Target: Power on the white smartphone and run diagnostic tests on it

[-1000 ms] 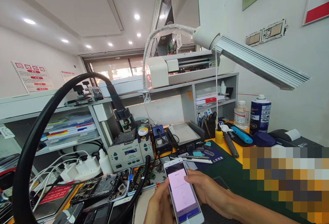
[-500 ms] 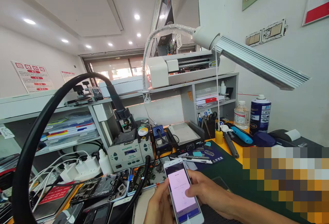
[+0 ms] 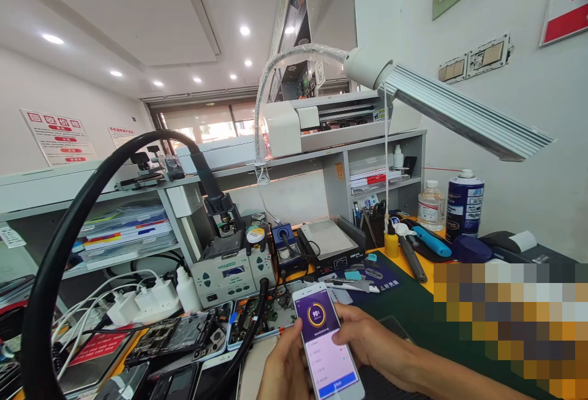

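Observation:
A white smartphone (image 3: 324, 357) is held upright, tilted slightly, low in the middle of the head view. Its lit screen has a purple top with a round dial reading 90, a pale list below and a blue button at the bottom. My left hand (image 3: 282, 366) grips the phone's left edge, thumb along the side. My right hand (image 3: 370, 342) is closed around the right edge, its thumb over the screen's right part. Fingers behind the phone are hidden.
Left of the hands lie opened phones (image 3: 174, 335) and trays of parts (image 3: 257, 317). A grey soldering station (image 3: 234, 274) stands behind them, its black hose (image 3: 50, 253) arching at left. A lamp (image 3: 463, 109) overhangs the green mat (image 3: 413, 302). A spray can (image 3: 465, 207) stands right.
The phone's screen has switched from a pale pop-up over a dimmed page to a purple page with a dial and list. Both hands keep nearly the same hold.

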Motion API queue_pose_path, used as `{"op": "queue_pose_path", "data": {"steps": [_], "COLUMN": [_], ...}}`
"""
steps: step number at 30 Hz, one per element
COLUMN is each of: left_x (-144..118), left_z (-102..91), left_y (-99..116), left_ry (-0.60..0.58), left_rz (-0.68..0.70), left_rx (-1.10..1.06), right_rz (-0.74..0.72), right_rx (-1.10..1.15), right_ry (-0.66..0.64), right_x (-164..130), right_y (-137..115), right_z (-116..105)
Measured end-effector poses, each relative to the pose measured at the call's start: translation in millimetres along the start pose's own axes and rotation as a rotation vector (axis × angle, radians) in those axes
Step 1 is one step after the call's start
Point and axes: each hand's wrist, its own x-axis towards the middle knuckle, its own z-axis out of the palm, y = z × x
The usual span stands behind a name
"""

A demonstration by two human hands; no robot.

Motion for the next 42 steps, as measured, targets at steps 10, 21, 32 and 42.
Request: {"op": "queue_pose_path", "data": {"steps": [10, 21, 32, 42], "left_x": [2, -2, -2, -2], "left_z": [-4.9, 3.8, 7.4, 3.3], "left_y": [1, -1, 0, 2], "left_ry": [-0.052, 0.024, -0.003, 0.021], "left_rz": [-0.044, -0.002, 0.004, -0.042], "left_rx": [-0.013, -0.037, -0.054, -0.046], "right_rz": [-0.025, -0.034, -0.016, -0.055], "right_rx": [0.059, 0.101, 0.099, 0.08], "right_ry": [-0.007, -0.007, -0.008, -0.022], "right_x": [2, 0, 1, 0], "right_y": [5, 3, 1, 4], "right_z": [-2, 1, 2, -1]}}
